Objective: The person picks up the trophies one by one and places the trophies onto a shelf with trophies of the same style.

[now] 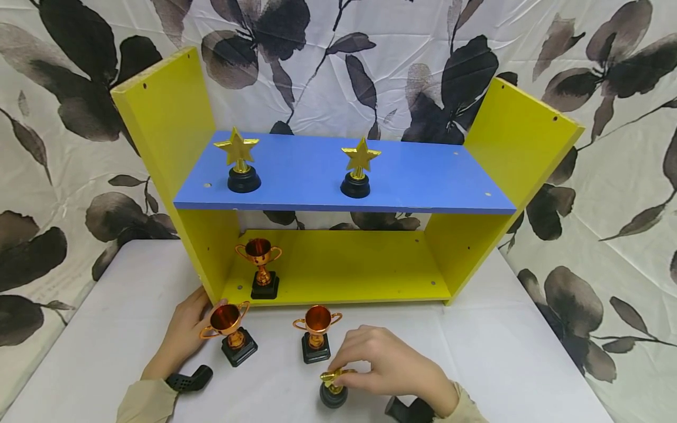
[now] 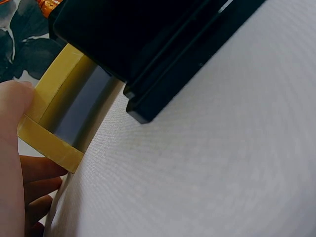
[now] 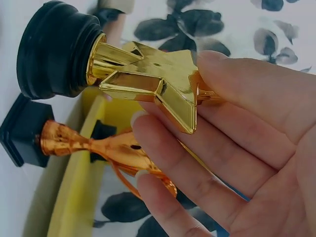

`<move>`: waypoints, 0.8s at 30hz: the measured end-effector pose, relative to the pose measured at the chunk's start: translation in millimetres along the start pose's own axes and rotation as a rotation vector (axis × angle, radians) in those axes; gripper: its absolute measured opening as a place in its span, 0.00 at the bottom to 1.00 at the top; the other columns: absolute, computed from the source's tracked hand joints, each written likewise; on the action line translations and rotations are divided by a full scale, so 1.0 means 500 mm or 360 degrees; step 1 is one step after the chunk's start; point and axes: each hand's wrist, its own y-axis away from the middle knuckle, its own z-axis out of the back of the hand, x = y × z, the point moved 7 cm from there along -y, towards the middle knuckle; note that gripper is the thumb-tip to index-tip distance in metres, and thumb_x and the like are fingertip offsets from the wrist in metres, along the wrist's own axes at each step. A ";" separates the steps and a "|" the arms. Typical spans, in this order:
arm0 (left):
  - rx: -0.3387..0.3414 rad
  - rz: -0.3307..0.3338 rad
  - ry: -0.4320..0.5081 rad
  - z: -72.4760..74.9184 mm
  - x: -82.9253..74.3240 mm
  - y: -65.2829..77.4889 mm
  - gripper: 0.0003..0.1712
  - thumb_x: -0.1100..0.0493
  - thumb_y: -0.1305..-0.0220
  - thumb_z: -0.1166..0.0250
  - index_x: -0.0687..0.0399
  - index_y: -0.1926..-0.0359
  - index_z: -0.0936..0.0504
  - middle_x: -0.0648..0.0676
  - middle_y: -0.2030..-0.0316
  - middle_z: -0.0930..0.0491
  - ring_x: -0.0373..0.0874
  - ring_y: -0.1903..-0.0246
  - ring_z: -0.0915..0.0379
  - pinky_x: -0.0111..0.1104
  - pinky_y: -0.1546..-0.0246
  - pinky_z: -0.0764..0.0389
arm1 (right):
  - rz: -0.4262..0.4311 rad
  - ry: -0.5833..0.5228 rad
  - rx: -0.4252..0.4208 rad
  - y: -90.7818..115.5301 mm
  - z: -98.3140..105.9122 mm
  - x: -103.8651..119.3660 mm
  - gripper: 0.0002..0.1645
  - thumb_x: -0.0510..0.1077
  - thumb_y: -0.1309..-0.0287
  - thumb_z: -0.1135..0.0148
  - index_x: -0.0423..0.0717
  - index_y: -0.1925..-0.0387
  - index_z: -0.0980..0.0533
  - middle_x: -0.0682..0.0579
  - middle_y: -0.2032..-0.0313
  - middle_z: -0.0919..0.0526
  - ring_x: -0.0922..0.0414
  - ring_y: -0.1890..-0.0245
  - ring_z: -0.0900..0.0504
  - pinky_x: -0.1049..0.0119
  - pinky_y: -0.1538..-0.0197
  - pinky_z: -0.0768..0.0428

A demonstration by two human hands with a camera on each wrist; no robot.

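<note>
My right hand (image 1: 383,361) pinches a gold star trophy (image 3: 148,74) by its star between thumb and fingers. Its round black base is low, over the white table near the front. My left hand (image 1: 182,332) grips the lower left side panel (image 2: 52,143) of a yellow and blue shelf (image 1: 338,267), thumb on the front edge and fingers round the outer side. Close to that hand stands a bronze cup trophy (image 1: 239,348) on a square black base. Another bronze cup trophy (image 1: 315,346) stands on the table left of my right hand.
A third bronze cup trophy (image 1: 264,283) stands at the left of the yellow lower board. Two gold star trophies stand on the blue upper board, one at the left (image 1: 244,179) and one near the middle (image 1: 355,185). Floral cloth (image 1: 338,111) hangs behind the shelf.
</note>
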 end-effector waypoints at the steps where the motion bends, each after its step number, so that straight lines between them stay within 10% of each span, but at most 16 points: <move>1: -0.0004 -0.0004 -0.0001 0.000 0.000 0.000 0.31 0.53 0.30 0.38 0.73 0.36 0.30 0.69 0.39 0.28 0.70 0.40 0.34 0.67 0.43 0.33 | -0.0001 -0.0009 -0.0007 0.001 0.002 0.000 0.05 0.43 0.42 0.29 0.52 0.63 0.14 0.65 0.66 0.14 0.71 0.67 0.23 0.84 0.60 0.27; 24: -0.0005 -0.0002 0.0007 -0.002 0.001 0.001 0.31 0.53 0.30 0.38 0.72 0.36 0.30 0.69 0.40 0.28 0.69 0.40 0.33 0.66 0.43 0.33 | -0.0058 0.0046 -0.0078 0.022 0.062 0.002 0.05 0.41 0.38 0.33 0.52 0.61 0.15 0.64 0.64 0.14 0.68 0.63 0.21 0.77 0.56 0.22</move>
